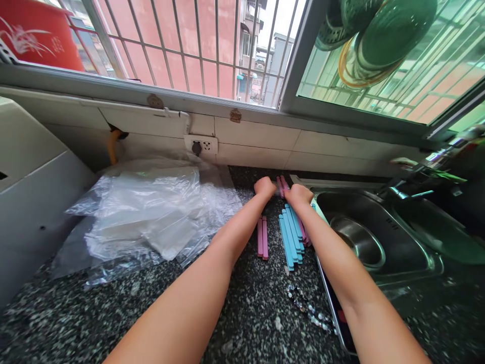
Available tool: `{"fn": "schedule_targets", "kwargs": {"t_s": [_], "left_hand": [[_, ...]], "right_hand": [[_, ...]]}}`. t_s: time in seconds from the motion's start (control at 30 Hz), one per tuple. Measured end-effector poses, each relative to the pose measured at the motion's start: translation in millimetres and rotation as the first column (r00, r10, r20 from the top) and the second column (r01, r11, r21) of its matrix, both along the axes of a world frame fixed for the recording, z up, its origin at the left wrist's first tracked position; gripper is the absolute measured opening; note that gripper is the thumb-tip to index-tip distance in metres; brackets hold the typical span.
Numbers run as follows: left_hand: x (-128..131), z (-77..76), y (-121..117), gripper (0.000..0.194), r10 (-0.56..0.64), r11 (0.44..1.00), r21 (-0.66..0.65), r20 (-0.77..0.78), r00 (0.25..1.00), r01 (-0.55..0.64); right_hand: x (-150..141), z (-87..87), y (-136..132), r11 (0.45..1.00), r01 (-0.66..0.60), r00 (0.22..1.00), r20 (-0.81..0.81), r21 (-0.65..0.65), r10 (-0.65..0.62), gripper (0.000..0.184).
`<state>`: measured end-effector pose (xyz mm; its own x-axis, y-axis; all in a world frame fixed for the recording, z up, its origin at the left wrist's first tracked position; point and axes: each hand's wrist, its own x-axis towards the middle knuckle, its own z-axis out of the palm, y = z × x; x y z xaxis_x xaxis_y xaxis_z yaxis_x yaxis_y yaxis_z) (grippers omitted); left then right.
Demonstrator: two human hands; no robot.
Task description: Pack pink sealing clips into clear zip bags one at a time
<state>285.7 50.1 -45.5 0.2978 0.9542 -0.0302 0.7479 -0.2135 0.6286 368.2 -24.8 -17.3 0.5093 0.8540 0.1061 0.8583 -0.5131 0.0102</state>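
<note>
Head view: both hands far out on the counter (242, 313), closed on a pink stick (282, 184).
Left hand (264, 187) and right hand (298, 193) curled tight, side by side, holding the pink stick between them near the wall. Blue sticks (291, 235) and two more pink sticks (262, 237) flat just below. Clear plastic bags (151, 212) piled on the left, sink (379, 237) on the right, bead bracelet (308, 307) close by.

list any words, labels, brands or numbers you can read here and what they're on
None can be read.
Red tub outside the window: white plant drawing, plus small marks too blurred to read.
Pink sticks, blue sticks and plastic bags: no print visible.
</note>
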Motion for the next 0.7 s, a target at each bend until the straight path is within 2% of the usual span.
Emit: {"fn": "schedule_targets", "kwargs": {"t_s": [0.1,0.23,0.4,0.53,0.7], "left_hand": [[-11,2.4,-8,0.029,-0.003,1.0,0.007,0.02,1.0,0.003],[-27,11.2,-25,0.027,0.0,1.0,0.024,0.054,0.999,-0.002],[-53,31.1,-51,0.024,-0.016,0.998,0.061,0.119,0.993,0.009],[-91,41.2,-73,0.02,-0.035,0.994,0.104,0.171,0.985,0.017],[-162,47.6,-90,0.016,-0.038,0.989,0.145,0.24,0.97,0.003]], "right_hand": [[-5,7.1,-7,0.996,0.093,0.996,0.0,-0.001,-0.093,0.049],[-17,18.2,-19,0.996,0.087,0.996,0.009,0.019,-0.087,0.045],[-41,32.7,-36,0.999,0.017,1.0,0.021,0.044,-0.018,0.04],[-65,43.3,-50,0.997,-0.039,0.999,0.019,0.068,0.038,0.037],[-104,48.8,-69,0.981,-0.149,0.989,0.03,0.128,0.146,0.036]]}}
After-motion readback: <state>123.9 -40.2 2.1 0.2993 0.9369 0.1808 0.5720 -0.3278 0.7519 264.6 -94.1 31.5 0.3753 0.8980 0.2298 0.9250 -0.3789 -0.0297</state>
